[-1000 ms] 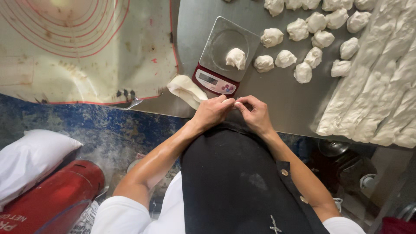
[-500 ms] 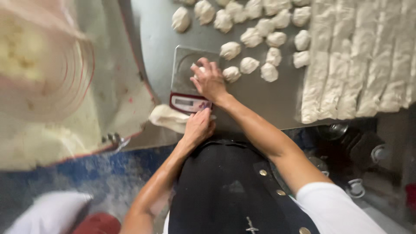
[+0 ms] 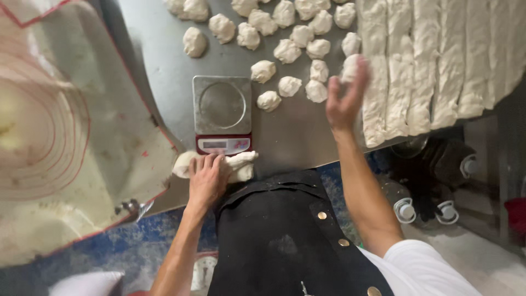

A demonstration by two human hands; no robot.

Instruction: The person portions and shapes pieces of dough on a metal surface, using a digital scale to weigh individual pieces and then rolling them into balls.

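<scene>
Far left: a pale baking mat [image 3: 66, 137] with red concentric rings, draped over the table edge and dusted with flour. Beside it, the steel worktop [image 3: 159, 71], grey and bare in patches.

Near the front edge, the left hand [image 3: 207, 178], palm down, fingers spread flat on a long lump of dough [image 3: 241, 164]; pressing on it rather than gripping, the dough showing at both sides of the hand. Just behind, touching close: a small kitchen scale [image 3: 222, 107] with a square steel platform and a red front, nothing on the platform.

Past the scale, a scatter of portioned dough balls [image 3: 287, 49], rows of them running up toward the back of the worktop, the nearest one just beside the scale's right corner.

Moving right: the right hand [image 3: 345, 93], raised over the worktop and blurred, fingers loosely curled with a pale piece of dough [image 3: 350, 63] at the fingertips; whether actually pinched or merely touched, cannot tell through the blur. Right beside it, long strips of dough [image 3: 433, 60] laid side by side, reaching to the worktop's front edge.

Below, a black apron [image 3: 285, 235] with brass buttons, and a white sleeve [image 3: 422, 271] at the lower right.
</scene>
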